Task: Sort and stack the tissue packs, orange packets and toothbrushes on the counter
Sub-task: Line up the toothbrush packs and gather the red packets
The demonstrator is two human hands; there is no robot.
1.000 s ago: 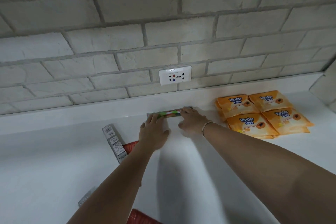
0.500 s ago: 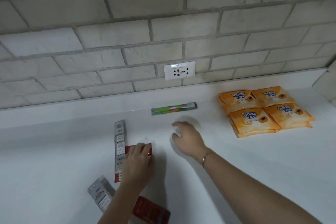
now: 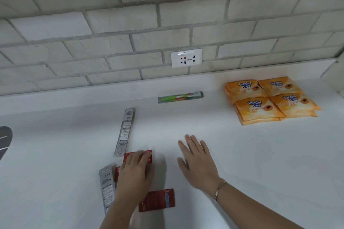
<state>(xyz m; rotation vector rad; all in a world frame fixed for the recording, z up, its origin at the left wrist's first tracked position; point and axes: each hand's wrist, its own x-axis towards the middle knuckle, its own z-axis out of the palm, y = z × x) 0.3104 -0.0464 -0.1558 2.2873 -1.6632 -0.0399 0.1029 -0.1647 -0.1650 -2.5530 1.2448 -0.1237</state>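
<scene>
My left hand (image 3: 135, 174) lies on a red tissue pack (image 3: 147, 155) near the counter's front, fingers curled over it. A second red pack (image 3: 158, 201) lies just below the hand. My right hand (image 3: 197, 161) hovers flat with straight fingers to the right, holding nothing. A packaged toothbrush with a green handle (image 3: 180, 97) lies along the back ledge. Two grey toothbrush packages lie face down: one long (image 3: 125, 132) above my left hand, one (image 3: 107, 186) to its left. Orange Tender Love packets (image 3: 270, 99) sit stacked in a two-by-two block at the right.
A white counter (image 3: 242, 154) runs under a grey brick wall with a wall socket (image 3: 186, 58). A dark rounded object (image 3: 4, 139) pokes in at the left edge. A wall corner (image 3: 335, 80) closes off the far right.
Both hands left the green toothbrush at the back ledge and came toward me. My left hand settled on the red pack; my right hand drew back over bare counter.
</scene>
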